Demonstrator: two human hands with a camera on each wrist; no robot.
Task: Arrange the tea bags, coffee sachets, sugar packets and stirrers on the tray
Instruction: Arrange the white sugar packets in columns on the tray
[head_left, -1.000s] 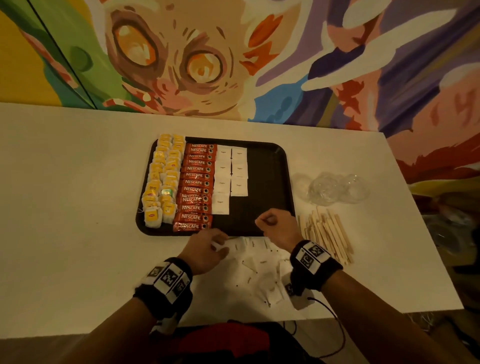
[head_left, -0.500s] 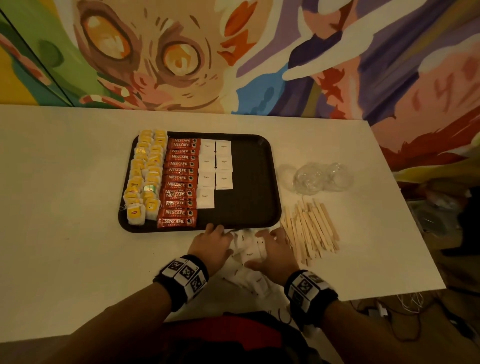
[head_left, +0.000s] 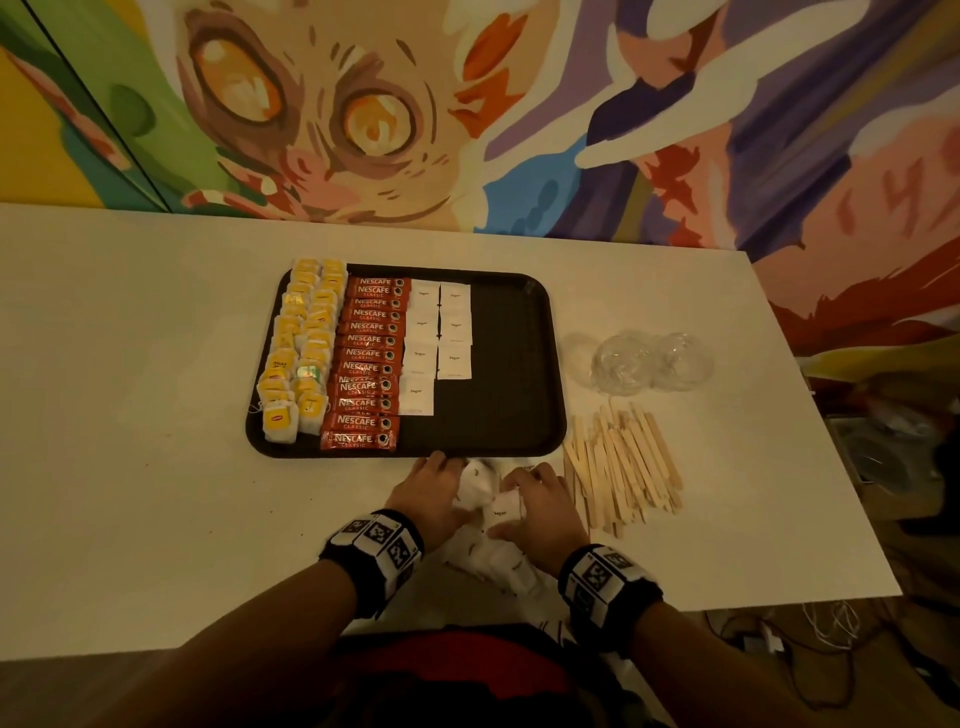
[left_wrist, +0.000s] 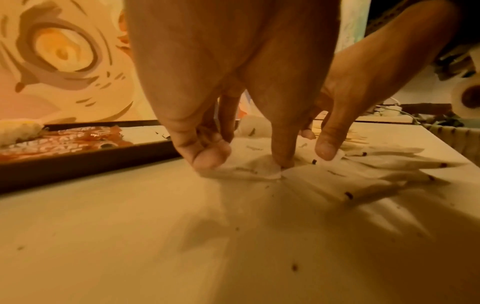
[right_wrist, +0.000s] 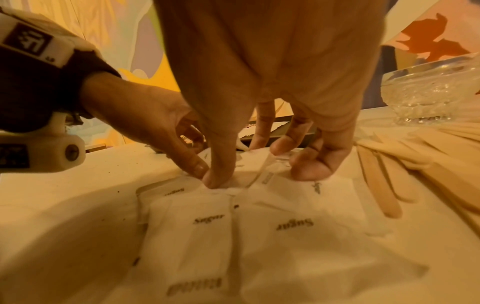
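Note:
A dark tray (head_left: 511, 364) holds yellow tea bags (head_left: 304, 353) in two columns at its left. Beside them lie a column of red coffee sachets (head_left: 369, 358) and white sugar packets (head_left: 439, 338) in two short columns. Loose sugar packets (head_left: 498, 561) lie in a pile (right_wrist: 207, 226) just in front of the tray. My left hand (head_left: 439, 486) pinches packets at the pile's left, thumb and fingers curled (left_wrist: 246, 162). My right hand (head_left: 530, 493) grips packets at its right (right_wrist: 262, 174). Wooden stirrers (head_left: 623, 467) lie heaped right of my hands.
Clear glass bowls (head_left: 644, 361) stand on the white table (head_left: 156, 415) right of the tray, behind the stirrers (right_wrist: 389, 185). The tray's right half is bare. A painted wall runs along the table's far edge. Cables hang past the front right corner.
My right hand has drawn back from the tray's front edge to the loose pile. Both hands have closed in on the sugar packets and bunched them together.

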